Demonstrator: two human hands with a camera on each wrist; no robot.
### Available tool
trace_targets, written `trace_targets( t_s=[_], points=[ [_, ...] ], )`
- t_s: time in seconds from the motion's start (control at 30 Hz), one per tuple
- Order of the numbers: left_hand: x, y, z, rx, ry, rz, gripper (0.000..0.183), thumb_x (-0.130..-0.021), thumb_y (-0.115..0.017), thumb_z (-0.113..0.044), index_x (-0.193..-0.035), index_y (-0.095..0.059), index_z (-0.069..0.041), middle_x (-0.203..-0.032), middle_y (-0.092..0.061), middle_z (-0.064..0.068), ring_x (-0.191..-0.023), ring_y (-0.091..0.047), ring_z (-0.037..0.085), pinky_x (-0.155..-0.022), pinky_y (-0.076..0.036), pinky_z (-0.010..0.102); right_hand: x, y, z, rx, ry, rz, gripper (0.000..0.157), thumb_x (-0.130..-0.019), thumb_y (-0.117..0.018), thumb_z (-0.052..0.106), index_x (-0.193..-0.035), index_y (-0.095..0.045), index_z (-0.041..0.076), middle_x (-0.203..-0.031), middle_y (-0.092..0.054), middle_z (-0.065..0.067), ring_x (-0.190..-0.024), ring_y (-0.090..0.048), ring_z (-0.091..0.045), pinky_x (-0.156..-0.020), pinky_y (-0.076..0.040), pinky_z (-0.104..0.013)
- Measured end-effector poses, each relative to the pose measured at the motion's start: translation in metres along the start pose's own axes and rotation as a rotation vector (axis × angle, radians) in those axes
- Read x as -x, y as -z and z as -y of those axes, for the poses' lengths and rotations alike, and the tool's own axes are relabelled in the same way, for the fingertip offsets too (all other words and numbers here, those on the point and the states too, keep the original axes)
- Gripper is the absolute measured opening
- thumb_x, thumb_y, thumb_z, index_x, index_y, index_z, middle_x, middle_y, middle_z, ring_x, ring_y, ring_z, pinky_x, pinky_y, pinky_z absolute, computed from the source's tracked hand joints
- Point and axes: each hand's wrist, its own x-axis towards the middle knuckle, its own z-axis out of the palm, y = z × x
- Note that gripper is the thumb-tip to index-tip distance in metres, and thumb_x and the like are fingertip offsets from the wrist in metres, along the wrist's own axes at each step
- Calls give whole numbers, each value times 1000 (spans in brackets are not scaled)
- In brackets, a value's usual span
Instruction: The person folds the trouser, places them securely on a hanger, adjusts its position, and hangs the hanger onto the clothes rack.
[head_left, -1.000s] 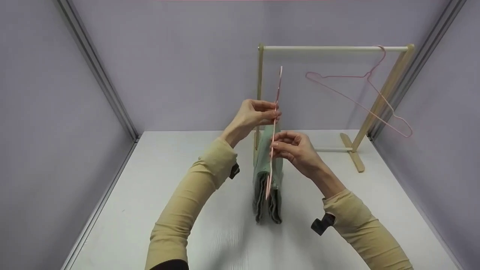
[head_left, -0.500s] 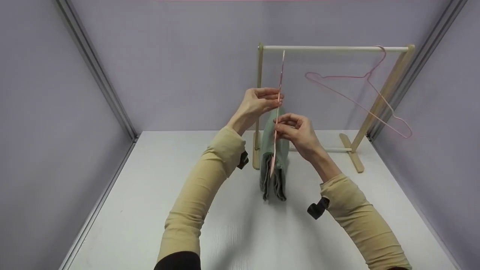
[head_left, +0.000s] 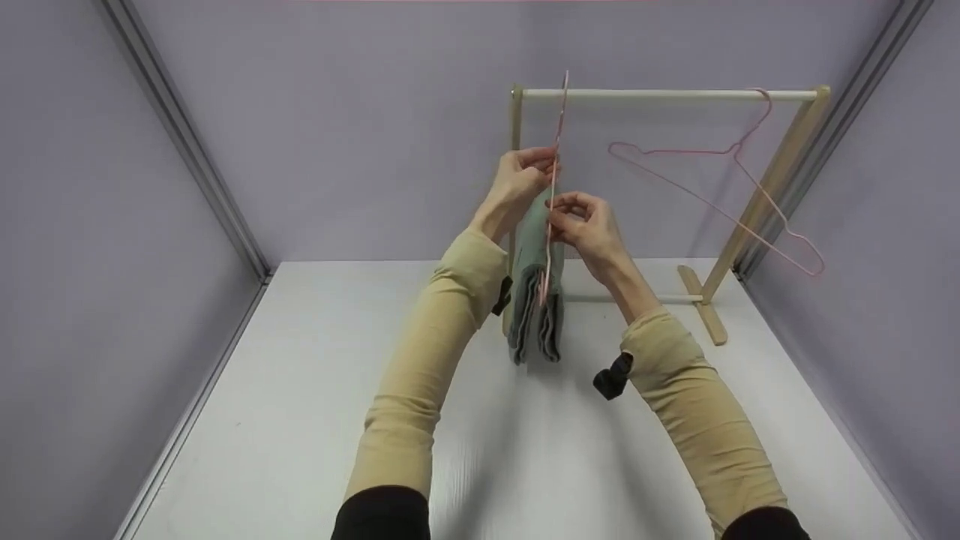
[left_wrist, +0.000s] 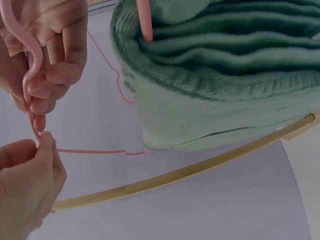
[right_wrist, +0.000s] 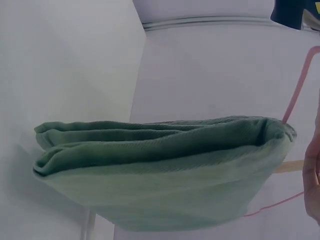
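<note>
Seen edge-on in the head view, a pink clothes hanger (head_left: 562,112) stands upright with a folded green garment (head_left: 531,240) hanging over its lower bar. My left hand (head_left: 519,178) pinches the hanger below its hook. Slightly lower, my right hand (head_left: 591,226) pinches it too. The hook's tip shows above the rack's white rail (head_left: 660,95), near the left end; whether it touches the rail I cannot tell. The left wrist view shows the garment's thick folds (left_wrist: 210,110) beside both hands. In the right wrist view, the garment (right_wrist: 165,185) hangs below the hanger (right_wrist: 299,87).
A second pink hanger (head_left: 690,153) hangs by its hook at the rail's right end. The rack's wooden right leg (head_left: 765,187) and foot (head_left: 703,306) stand on the white table (head_left: 337,360). Grey walls (head_left: 360,127) enclose the back and sides.
Both hands have lifted the hanger with the garment upward and away from me, bringing its hook from below the rail to above it. The second hanger has stayed put.
</note>
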Motion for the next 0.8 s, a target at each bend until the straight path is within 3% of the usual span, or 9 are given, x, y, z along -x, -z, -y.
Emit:
trace_targets(
  t_s=[0.03,0.17,0.27,0.47,0.6,0.8],
  points=[
    [-2,0,0,-20,-4,2,45,-93,-42,18,-137,-51,14,-143,-56,25,-131,-58,29,-111,-47,30,-2,0,0,11,-5,-12,10,-98,-58,-3,-107,-60,-3,-89,-62,-2,-69,-63,-11,-66,-58,-23],
    [-7,-1,1,146,40,-6,40,-101,-39,5,-139,-46,17,-150,-47,27,-142,-47,33,-120,-37,34,-9,-2,-3,69,-34,-42,11,-98,-58,-1,-109,-59,-2,-96,-60,-8,-69,-63,-11,-66,-59,-23],
    [-8,0,3,256,77,3,49,-106,-32,-11,-150,-34,11,-161,-35,24,-151,-35,30,-126,-28,34,-13,-4,-5,79,-61,-57,15,-98,-58,0,-112,-57,-4,-98,-60,-12,-67,-63,-10,-66,-59,-22],
    [-7,2,9,230,93,58,61,-107,-25,-31,-158,-20,4,-168,-19,17,-158,-19,25,-129,-18,32,-15,-3,-9,63,-109,-67,18,-99,-57,0,-115,-55,-6,-93,-60,-7,-67,-62,-9,-65,-58,-21],
    [-6,3,15,239,107,59,63,-107,-24,-34,-157,-21,4,-168,-19,17,-158,-18,25,-130,-16,34,-15,-3,-13,86,-125,-67,16,-100,-55,1,-115,-56,-4,-91,-59,-6,-68,-62,-11,-66,-57,-22],
    [-2,6,23,211,137,62,63,-107,-22,-34,-158,-21,4,-168,-20,16,-158,-19,25,-129,-16,33,-13,-4,-20,124,-141,-79,28,-102,-53,5,-127,-55,-8,-90,-61,-2,-72,-64,-11,-68,-57,-21]
  ],
)
